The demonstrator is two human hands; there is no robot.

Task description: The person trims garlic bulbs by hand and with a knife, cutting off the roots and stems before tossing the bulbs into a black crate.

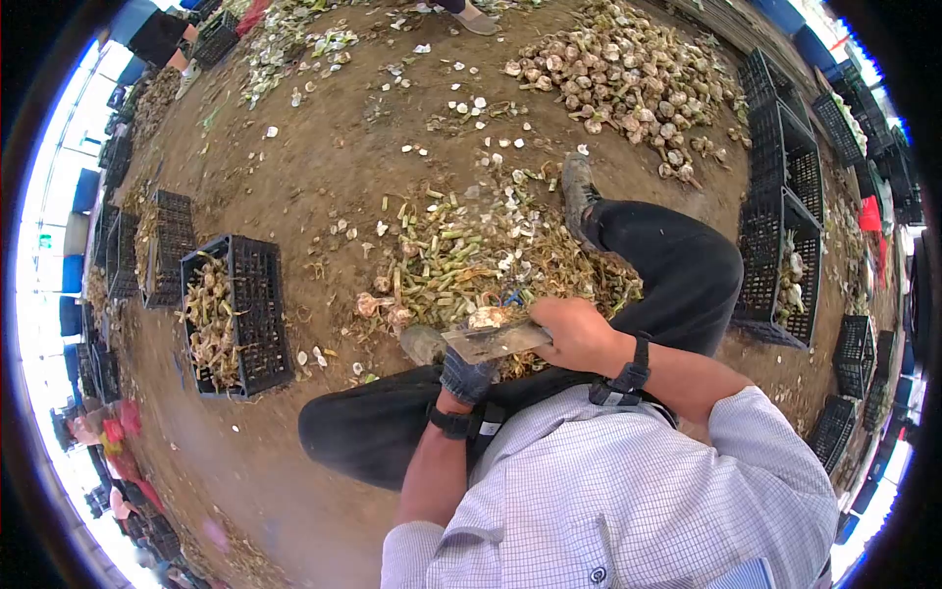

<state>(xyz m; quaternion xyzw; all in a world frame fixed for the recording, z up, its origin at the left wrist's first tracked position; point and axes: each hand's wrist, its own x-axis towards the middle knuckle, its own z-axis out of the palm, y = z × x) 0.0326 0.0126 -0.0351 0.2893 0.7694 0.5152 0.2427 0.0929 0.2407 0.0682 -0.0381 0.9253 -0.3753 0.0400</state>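
My right hand (581, 336) is bare and closed on the handle end of a wide, flat metal blade (496, 343). The blade lies across the front of my left hand (466, 376), which wears a dark glove; its fingers are mostly hidden under the blade. Just beyond the blade's far edge is a garlic bulb (488, 317), and I cannot make out what holds it. Cut green stalks (446, 250) and pale skins are heaped on the ground between my legs. A few bulbs (369, 305) lie at the left edge of that heap.
A big pile of garlic bulbs (638, 74) lies ahead to the right. Black crates stand on both sides, one holding garlic (209, 324) on the left, another (780, 265) on the right. A person's legs (172, 44) show at the top left.
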